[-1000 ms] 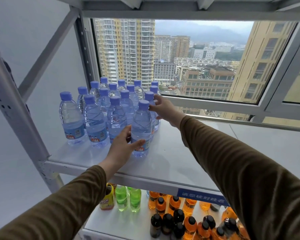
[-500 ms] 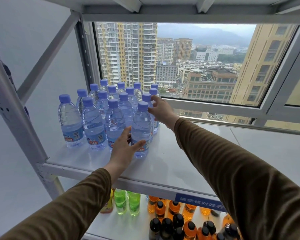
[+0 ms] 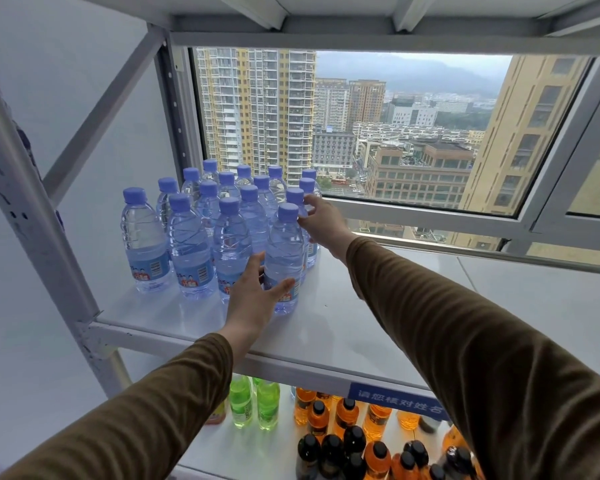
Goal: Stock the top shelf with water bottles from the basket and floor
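Note:
Several clear water bottles with blue caps (image 3: 201, 233) stand in rows on the left of the white top shelf (image 3: 361, 323). My left hand (image 3: 253, 296) wraps the lower part of the front-right water bottle (image 3: 284, 244), thumb across its label. My right hand (image 3: 323, 220) reaches past it, fingers curled on the neck and shoulder of the water bottle just behind (image 3: 295, 197). Both bottles stand upright on the shelf. Basket and floor are out of view.
The right half of the top shelf is bare. A grey upright post (image 3: 32, 202) and a diagonal brace frame the left side. A window (image 3: 413, 133) is behind the shelf. Below stand green drink bottles (image 3: 253, 403) and orange drink bottles (image 3: 343, 417), behind a blue label strip (image 3: 399, 403).
Both hands stay on the same two bottles. The view has tipped slightly; nothing on the shelf has visibly moved.

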Tool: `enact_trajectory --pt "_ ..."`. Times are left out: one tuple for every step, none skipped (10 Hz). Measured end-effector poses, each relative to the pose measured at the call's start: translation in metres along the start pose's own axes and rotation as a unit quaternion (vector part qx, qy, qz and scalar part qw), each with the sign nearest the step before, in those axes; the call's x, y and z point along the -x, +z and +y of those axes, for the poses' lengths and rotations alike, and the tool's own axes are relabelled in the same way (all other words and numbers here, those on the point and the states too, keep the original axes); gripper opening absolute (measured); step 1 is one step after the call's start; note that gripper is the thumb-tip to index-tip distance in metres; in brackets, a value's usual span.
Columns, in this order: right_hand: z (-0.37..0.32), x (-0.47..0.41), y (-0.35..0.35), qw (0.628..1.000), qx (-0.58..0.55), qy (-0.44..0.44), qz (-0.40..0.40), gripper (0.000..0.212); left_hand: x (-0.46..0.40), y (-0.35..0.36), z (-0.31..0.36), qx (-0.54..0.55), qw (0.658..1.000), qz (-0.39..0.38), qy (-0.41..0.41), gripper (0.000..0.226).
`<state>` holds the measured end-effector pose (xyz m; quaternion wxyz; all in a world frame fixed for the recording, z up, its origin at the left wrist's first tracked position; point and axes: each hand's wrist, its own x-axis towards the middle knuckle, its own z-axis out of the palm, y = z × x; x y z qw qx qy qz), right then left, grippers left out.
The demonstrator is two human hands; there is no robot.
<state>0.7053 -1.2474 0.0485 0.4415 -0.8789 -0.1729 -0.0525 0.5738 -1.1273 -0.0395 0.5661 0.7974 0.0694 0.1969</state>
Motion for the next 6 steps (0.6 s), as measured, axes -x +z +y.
enact_trajectory --pt "0.001 0.000 0.001 1.000 -0.015 0.006 -0.003 0.049 0.002 -0.001 0.000 0.001 1.000 -0.004 -0.004 0.062" --pt "0.003 0.005 -0.001 0.997 -0.067 0.025 -0.004 0.050 0.003 -0.005 -0.001 -0.014 1.000 -0.014 -0.013 0.064" --pt "0.012 0.014 -0.003 0.997 -0.075 0.033 0.005 0.058 0.002 -0.011 -0.006 -0.028 0.999 -0.023 -0.027 0.065" --pt "0.019 0.031 -0.006 0.998 -0.043 0.044 0.016 0.054 0.003 -0.018 -0.009 -0.034 0.998 -0.040 -0.034 0.067" --pt "0.030 0.051 -0.008 0.999 0.013 0.047 0.019 0.046 0.002 -0.026 -0.012 -0.056 0.997 -0.056 -0.023 0.066" --pt "0.035 0.079 -0.007 0.991 0.107 0.076 -0.006 0.044 0.002 -0.036 -0.013 -0.088 0.993 -0.081 -0.018 0.068"
